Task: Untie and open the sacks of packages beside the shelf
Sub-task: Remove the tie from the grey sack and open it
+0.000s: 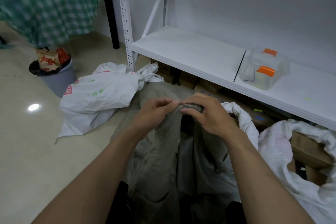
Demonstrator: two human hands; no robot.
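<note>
A dusty grey sack stands on the floor right in front of me, its neck bunched at the top. My right hand grips the bunched neck, fingers curled over it. Beside it, my left hand pinches the neck's edge between thumb and fingertips. Behind and to the left lies a white sack with green and red print, its neck still knotted near the shelf post. At the right, a white sack gapes open with cardboard boxes showing inside.
The white shelf runs along the right, with a clear tub with orange clips on it and boxes stored beneath. A grey waste bin full of paper bags stands at the left, near a green checked cloth. Glossy floor lies to the left.
</note>
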